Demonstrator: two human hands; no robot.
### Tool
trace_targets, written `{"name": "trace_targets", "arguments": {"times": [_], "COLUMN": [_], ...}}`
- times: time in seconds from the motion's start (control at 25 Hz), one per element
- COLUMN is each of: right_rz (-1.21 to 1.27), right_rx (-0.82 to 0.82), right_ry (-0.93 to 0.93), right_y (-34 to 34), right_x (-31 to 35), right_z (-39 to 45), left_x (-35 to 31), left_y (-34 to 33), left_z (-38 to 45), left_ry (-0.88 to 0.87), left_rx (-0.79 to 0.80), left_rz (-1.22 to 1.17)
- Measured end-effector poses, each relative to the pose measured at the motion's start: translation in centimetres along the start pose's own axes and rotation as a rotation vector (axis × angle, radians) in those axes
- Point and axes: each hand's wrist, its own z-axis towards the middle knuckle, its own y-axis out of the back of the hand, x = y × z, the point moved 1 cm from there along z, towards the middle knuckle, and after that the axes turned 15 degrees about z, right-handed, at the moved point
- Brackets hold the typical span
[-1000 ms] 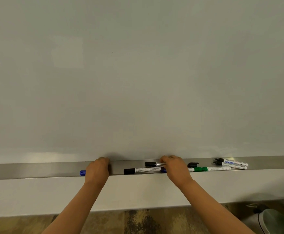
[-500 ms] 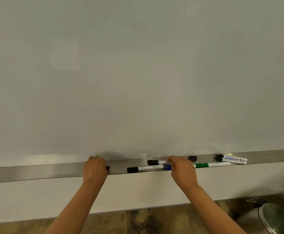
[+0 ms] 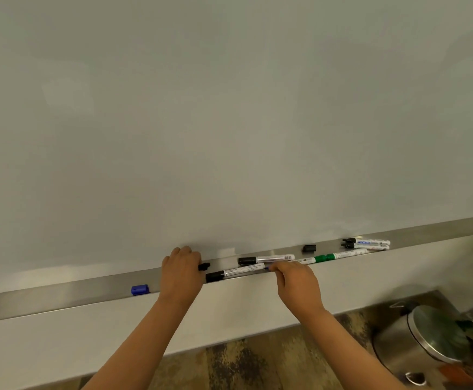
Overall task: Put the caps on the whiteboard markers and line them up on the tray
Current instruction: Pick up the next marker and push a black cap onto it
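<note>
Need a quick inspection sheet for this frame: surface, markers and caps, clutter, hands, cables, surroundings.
Surface: metal tray running along the foot of a blank whiteboard.
Job's things: two black-capped markers lying mid-tray; green marker and two more markers to the right; loose blue cap at left, loose black cap at the back.
Clutter: nothing seen.
Hands: left hand curled round a small black piece; right hand pinches at the nearer marker's end.
Cables: nothing seen.
Surroundings: steel bin on patterned floor, lower right.
</note>
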Motion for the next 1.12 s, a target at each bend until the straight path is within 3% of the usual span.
{"name": "trace_targets", "arguments": {"times": [0.36, 0.68, 0.88, 1.12], "right_rz": [0.016, -0.070, -0.166, -0.343], "right_rx": [0.044, 0.055, 0.132, 0.350], "right_ry": [-0.055, -0.091, -0.200, -0.279], "right_y": [3.2, 11.5, 14.9, 16.3], "right_x": [-4.6, -14.1, -19.6, -22.6], "right_z": [1.6, 5.3, 7.1, 9.0], "left_x": [-7.2, -16.8, -20.8, -24.2], "left_y": [0.7, 0.3, -0.6, -0.7], "left_z": [1.5, 4.4, 5.1, 5.3], "left_ry": [-0.053, -0.051, -0.011, 0.000], "left_rx": [0.045, 0.081, 0.078, 0.117], "left_rz": [-0.183, -0.207, -0.287, -0.280]}}
